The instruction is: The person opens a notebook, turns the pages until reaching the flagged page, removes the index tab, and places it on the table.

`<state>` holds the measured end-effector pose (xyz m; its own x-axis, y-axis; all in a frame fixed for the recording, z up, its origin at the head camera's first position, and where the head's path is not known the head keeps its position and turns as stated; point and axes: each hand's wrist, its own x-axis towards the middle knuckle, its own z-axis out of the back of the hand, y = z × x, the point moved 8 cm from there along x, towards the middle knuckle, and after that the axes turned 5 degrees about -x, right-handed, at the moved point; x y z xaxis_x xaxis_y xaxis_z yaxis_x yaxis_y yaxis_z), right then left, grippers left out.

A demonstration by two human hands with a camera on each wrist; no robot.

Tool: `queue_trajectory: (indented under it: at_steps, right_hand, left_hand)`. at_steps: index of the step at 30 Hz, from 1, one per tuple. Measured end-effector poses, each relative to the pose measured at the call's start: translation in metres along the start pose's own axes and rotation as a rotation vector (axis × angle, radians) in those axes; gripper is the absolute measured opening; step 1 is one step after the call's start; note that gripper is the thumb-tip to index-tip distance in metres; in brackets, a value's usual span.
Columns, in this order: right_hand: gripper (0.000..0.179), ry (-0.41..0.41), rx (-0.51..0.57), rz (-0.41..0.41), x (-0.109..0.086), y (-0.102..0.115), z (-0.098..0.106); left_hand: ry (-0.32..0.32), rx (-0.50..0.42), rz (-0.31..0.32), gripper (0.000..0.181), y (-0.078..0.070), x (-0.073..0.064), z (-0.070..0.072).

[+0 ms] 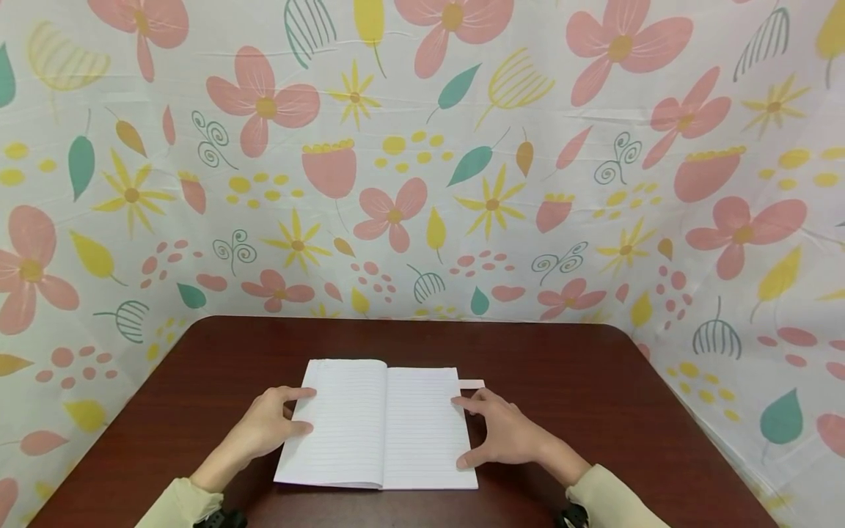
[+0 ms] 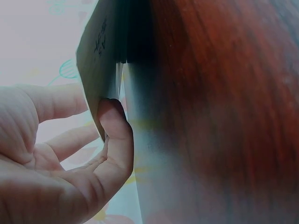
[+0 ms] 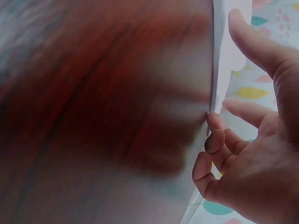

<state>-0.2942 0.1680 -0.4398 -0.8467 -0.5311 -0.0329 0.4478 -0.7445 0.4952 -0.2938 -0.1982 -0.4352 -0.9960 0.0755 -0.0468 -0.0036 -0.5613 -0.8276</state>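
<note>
An open notebook (image 1: 422, 429) with lined white pages lies on the table. At its left edge my left hand (image 1: 267, 425) holds the notebook, thumb and index finger on the page. In the left wrist view a curled finger (image 2: 117, 130) presses the underside of the cover (image 2: 96, 56), which bears dark handwriting and is lifted off the table. My right hand (image 1: 505, 429) rests at the right edge, its extended thumb and index finger on the page. The right wrist view shows its other fingers (image 3: 203, 172) bent beside the edge. A white strip (image 1: 472, 384) sticks out past the upper right edge.
The dark reddish-brown table (image 1: 581, 381) has rounded far corners. Behind it and at both sides hangs a white cloth (image 1: 409, 293) printed with flowers and leaves. Black bands (image 1: 573, 515) circle both wrists, below light sleeves.
</note>
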Motion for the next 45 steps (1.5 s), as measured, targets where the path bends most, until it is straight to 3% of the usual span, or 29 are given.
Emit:
queue_trajectory:
  at_steps: [15, 29, 39, 45]
  right_hand:
    - [0.099, -0.012, -0.057, -0.024, -0.0005, -0.0023, -0.0014]
    - [0.095, -0.025, -0.037, -0.044, -0.0031, -0.0018, -0.0048]
    - [0.117, -0.097, -0.077, -0.114, -0.0041, -0.0042, -0.0053]
    - [0.116, -0.114, -0.074, -0.141, -0.0035, -0.0058, -0.0046]
  left_hand:
    - [0.009, -0.007, 0.004, 0.053, 0.0001, 0.0003, -0.0002]
    - [0.012, -0.012, -0.005, 0.053, -0.0009, -0.0006, 0.0005]
    - [0.015, -0.022, 0.001, 0.053, -0.0023, -0.0003, 0.0003]
    - [0.013, -0.013, 0.005, 0.054, -0.0030, -0.0012, 0.0012]
